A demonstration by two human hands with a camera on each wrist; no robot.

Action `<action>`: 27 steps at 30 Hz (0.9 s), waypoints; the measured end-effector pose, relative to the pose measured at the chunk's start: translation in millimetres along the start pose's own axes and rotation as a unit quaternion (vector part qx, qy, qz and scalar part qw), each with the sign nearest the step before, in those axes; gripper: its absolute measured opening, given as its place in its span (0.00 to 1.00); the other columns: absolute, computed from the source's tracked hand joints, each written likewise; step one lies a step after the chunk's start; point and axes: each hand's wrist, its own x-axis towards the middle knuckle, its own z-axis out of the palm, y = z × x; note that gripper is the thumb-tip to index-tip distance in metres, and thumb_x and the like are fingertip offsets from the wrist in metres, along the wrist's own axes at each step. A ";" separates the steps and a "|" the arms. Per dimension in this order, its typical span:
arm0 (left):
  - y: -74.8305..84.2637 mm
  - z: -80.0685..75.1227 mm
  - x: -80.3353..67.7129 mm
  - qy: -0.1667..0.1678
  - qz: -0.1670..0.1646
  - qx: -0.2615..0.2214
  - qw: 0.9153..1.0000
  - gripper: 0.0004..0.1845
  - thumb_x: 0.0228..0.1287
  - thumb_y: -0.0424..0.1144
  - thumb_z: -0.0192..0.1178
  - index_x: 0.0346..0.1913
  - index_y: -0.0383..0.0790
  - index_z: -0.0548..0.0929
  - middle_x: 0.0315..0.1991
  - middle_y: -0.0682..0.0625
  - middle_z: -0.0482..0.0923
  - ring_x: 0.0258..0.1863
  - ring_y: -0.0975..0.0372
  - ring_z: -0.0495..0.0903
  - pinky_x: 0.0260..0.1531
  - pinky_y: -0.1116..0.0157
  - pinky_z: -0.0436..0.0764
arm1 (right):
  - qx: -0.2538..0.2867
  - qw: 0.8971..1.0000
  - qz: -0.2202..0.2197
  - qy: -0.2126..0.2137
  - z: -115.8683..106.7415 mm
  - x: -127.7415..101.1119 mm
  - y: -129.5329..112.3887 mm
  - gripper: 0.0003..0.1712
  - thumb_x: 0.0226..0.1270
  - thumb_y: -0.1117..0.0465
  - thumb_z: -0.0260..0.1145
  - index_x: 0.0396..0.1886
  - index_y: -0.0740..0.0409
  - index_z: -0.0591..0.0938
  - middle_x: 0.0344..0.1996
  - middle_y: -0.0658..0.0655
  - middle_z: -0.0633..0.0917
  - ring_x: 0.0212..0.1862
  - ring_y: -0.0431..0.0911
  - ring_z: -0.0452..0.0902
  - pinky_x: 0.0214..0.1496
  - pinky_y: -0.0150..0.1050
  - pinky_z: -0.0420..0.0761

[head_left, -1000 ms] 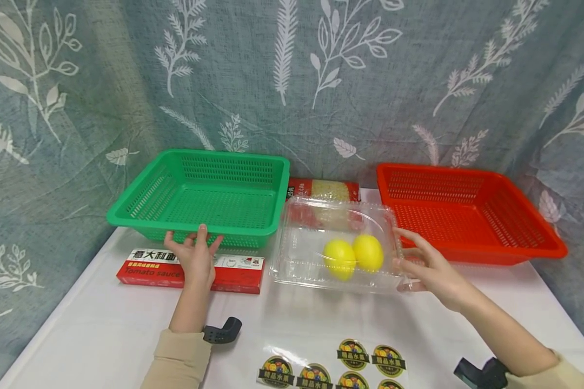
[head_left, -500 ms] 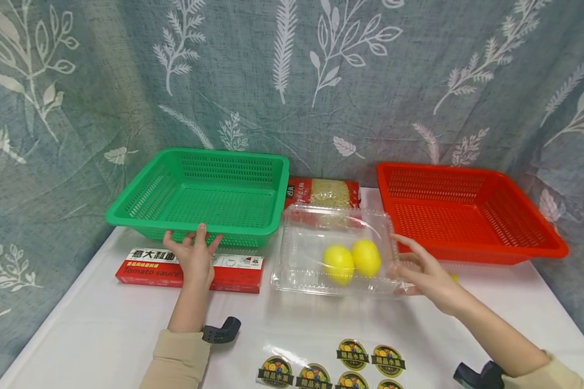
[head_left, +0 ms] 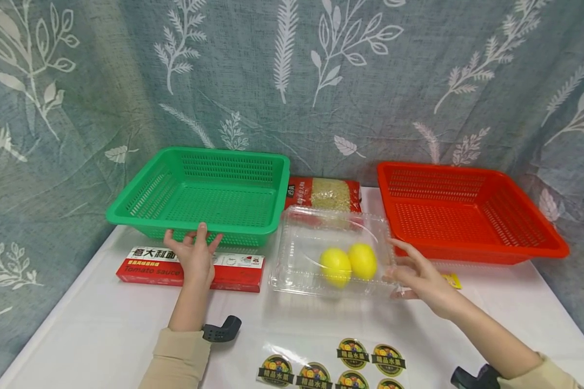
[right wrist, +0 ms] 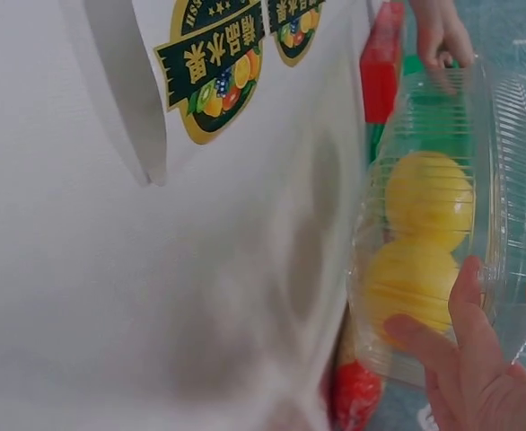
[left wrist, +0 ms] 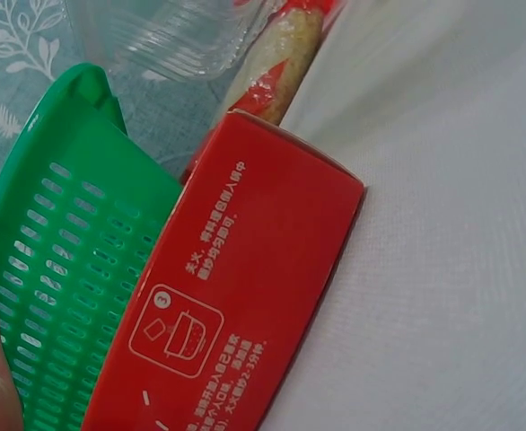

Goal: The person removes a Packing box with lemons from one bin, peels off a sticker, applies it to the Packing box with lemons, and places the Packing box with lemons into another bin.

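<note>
My right hand (head_left: 425,281) grips the right side of a clear plastic clamshell box (head_left: 302,259), which hangs above the table over its shadow. Two yellow lemons (head_left: 362,261) lie side by side inside, towards the box's right half. In the right wrist view, the fingers (right wrist: 474,346) spread along the clear wall beside the lemons (right wrist: 429,202). At the left, my left hand (head_left: 194,259) holds the front rim of a green plastic basket (head_left: 136,220). A red and white tomato sauce box (head_left: 238,276) lies beneath that hand, in front of the basket.
A red basket (head_left: 467,250) stands at the back right, with a small yellow packet (head_left: 452,280) before it. Behind the clear box lies a red pasta bag (head_left: 331,193). A sheet of round fruit stickers (head_left: 352,354) lies at the front. A patterned curtain (head_left: 253,81) hangs behind.
My right hand has brought the clear box slightly down and left, and the lemons have shifted with it. The yellow packet has come into sight behind the right hand. My left hand stays put.
</note>
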 end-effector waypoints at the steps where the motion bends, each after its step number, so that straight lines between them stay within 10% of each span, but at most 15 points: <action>1: 0.0 0.1 -0.1 -0.001 0.001 0.001 1.000 0.37 0.64 0.36 0.53 0.63 0.50 0.38 0.38 0.49 0.59 0.41 0.62 0.70 0.38 0.65 0.80 | 0.000 1.000 0.000 0.000 0.2 0.1 0.9 0.38 0.65 0.64 0.57 0.70 0.54 0.50 0.61 0.77 0.56 0.51 0.65 0.72 0.38 0.48 0.81; 27: 0.0 -0.5 1.1 0.004 -0.005 -0.006 1.000 0.39 0.64 0.35 0.53 0.65 0.51 0.37 0.39 0.47 0.62 0.40 0.61 0.70 0.39 0.64 0.80 | -0.033 0.998 0.049 0.020 3.0 9.1 21.1 0.38 0.64 0.62 0.59 0.70 0.54 0.52 0.58 0.75 0.60 0.47 0.59 0.75 0.37 0.47 0.81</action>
